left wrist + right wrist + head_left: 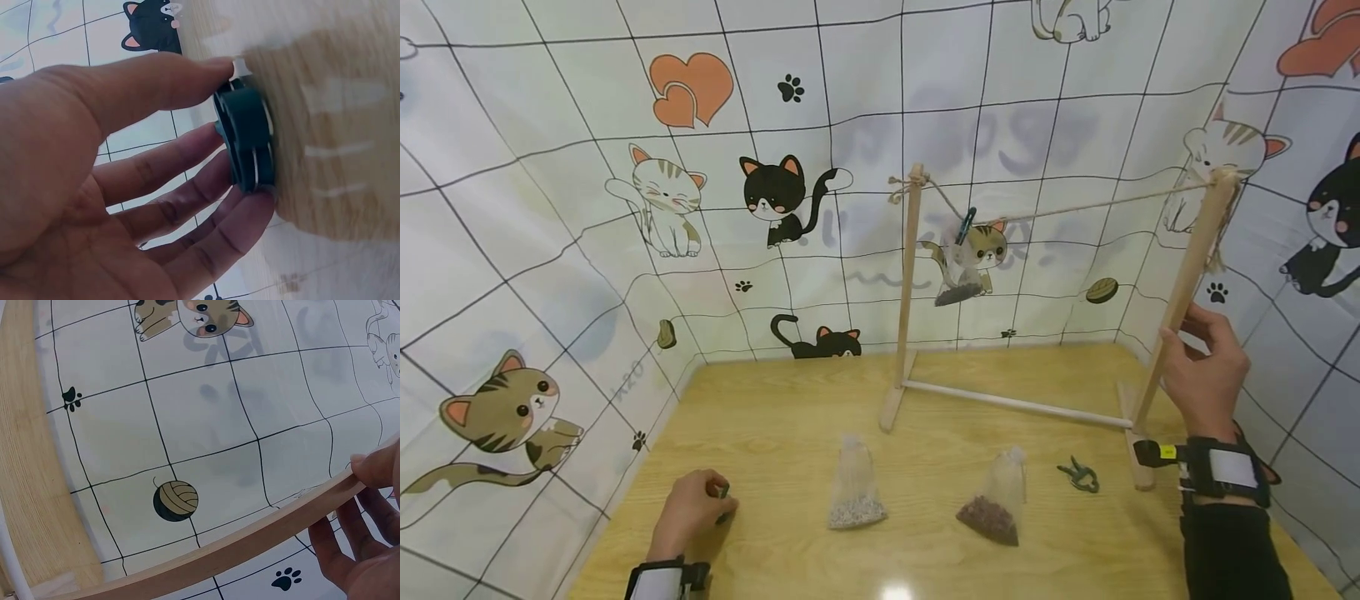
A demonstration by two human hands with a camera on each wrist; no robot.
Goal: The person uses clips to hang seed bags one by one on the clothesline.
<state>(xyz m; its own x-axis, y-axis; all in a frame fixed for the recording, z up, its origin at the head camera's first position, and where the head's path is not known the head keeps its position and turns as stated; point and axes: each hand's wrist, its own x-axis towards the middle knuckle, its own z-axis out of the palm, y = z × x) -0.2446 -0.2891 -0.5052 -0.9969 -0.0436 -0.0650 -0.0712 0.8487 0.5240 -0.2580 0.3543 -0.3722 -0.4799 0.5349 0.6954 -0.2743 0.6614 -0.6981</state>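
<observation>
My left hand point(691, 508) is low over the table's left side, pinching a dark green plastic spring clip point(247, 134) between thumb and fingertips. On the right, my right hand point(1210, 367) grips the right upright post point(1183, 292) of a wooden stand, thumb on one side and fingers on the other in the right wrist view. A string point(1097, 202) runs between the two post tops. From it hangs a sheer pouch point(958, 275) with dark contents, held by a green clip point(966, 225) near the left post point(910, 283).
Two sheer pouches lie on the table: one with pale grains point(856, 500), one with reddish-brown bits point(992, 512). Another green clip point(1080, 475) lies right of them. A white rod point(1015, 404) joins the stand's feet. Cat-print cloth point(865, 133) surrounds the table point(775, 425).
</observation>
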